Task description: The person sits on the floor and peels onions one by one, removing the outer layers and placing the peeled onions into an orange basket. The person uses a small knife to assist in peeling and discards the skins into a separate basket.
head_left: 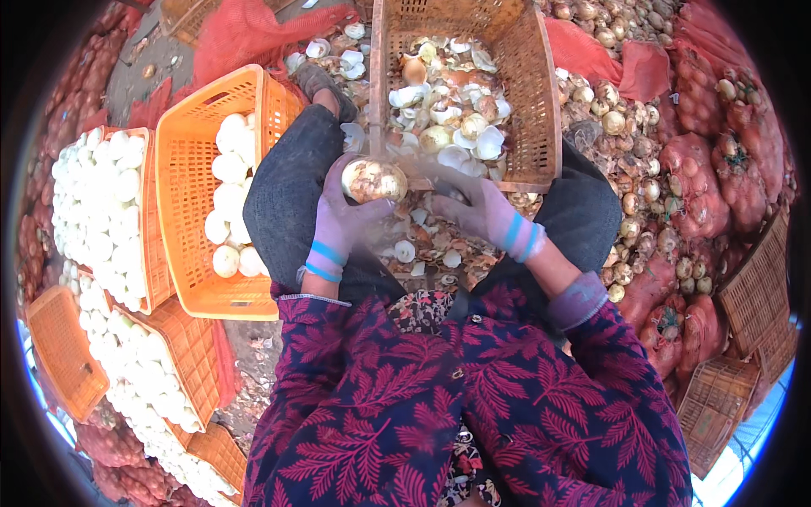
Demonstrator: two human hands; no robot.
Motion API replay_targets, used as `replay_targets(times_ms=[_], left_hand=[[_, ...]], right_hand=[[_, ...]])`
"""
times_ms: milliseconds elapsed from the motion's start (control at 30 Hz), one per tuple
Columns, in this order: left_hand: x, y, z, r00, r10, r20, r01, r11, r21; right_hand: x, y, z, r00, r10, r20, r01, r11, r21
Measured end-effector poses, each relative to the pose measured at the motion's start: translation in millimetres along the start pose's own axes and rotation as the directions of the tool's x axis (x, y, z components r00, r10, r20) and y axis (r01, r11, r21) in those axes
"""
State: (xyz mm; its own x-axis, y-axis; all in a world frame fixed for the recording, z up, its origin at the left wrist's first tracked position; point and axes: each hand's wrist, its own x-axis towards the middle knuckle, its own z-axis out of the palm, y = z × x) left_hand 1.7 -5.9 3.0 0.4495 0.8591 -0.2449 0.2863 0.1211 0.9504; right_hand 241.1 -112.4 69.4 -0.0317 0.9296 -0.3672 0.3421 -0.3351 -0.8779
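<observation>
My left hand (345, 221), in a pale purple glove with blue cuff stripes, grips a round onion (372, 179) with brown papery skin, held above my lap. My right hand (480, 208), gloved the same way, sits just right of the onion; it is blurred and whether it holds a small blade I cannot tell. Directly ahead stands a brown plastic crate (536, 93) holding onion skins and cut pieces. Peelings (422, 247) litter the ground between my knees.
An orange crate (182, 160) with peeled white onions stands at my left, with further crates of peeled onions (101, 211) beyond it. Loose unpeeled onions (625, 169) and red mesh sacks (718, 177) pile up on the right. Empty brown baskets (752, 296) lie at lower right.
</observation>
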Motion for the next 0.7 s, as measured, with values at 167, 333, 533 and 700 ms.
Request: replay_targets(times_ms=[167, 333, 533, 700], left_hand=[[-8.7, 4.3, 1.8, 0.999, -0.03, 0.013, 0.031, 0.998, -0.057], [-4.7, 15.7, -0.5, 0.994, -0.102, 0.04, 0.108, 0.976, -0.191], [-4.6, 9.3, -3.4, 0.999, -0.024, 0.04, 0.024, 1.0, -0.015], [2.2, 5.9, -6.3, 0.992, -0.092, 0.083, 0.102, 0.986, -0.132]], right_hand=[[-32.5, 1.5, -7.5, 0.982, -0.138, 0.13, 0.15, 0.985, -0.087], [-33.8, -4.8, -18.0, 0.968, -0.178, 0.175, 0.204, 0.968, -0.144], [-14.3, -5.1, -28.9, 0.936, 0.127, 0.328, -0.046, 0.968, -0.246], [-1.0, 23.6, -12.6, 0.98, -0.109, 0.168, 0.163, 0.92, -0.356]])
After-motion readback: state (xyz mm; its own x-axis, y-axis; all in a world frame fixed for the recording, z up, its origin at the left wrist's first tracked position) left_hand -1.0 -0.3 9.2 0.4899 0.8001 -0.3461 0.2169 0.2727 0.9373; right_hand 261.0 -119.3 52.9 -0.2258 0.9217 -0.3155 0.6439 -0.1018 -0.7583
